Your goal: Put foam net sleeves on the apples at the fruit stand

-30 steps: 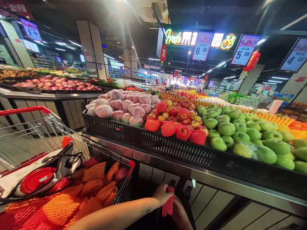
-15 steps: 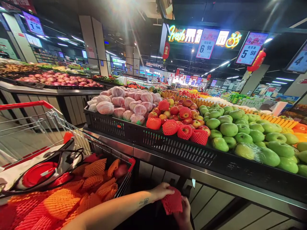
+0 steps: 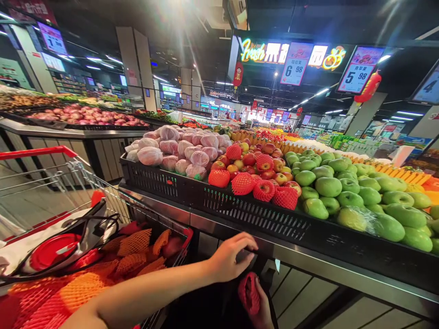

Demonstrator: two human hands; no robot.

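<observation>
My right hand (image 3: 263,305) is low in front of me, closed around a red foam fruit net (image 3: 249,293) whose mouth gapes open. My left hand (image 3: 230,258) is just above the net with nothing in it, its thumb and curled fingers apart. It lies near the steel edge (image 3: 240,234) of the fruit stand. Beyond that edge, a black crate (image 3: 254,217) holds red apples (image 3: 249,158), several of them in red nets (image 3: 286,196).
Green apples (image 3: 328,186) are heaped on the right, wrapped pinkish fruit (image 3: 168,145) on the left. At my left stands a shopping cart (image 3: 65,150) with orange foam nets (image 3: 135,242) and a bag with a red lid (image 3: 55,251). Price signs (image 3: 360,71) hang overhead.
My left hand has let go of the foam net and moved up toward the stand, its fingers parting. The net stays in my right hand, turned so its opening shows.
</observation>
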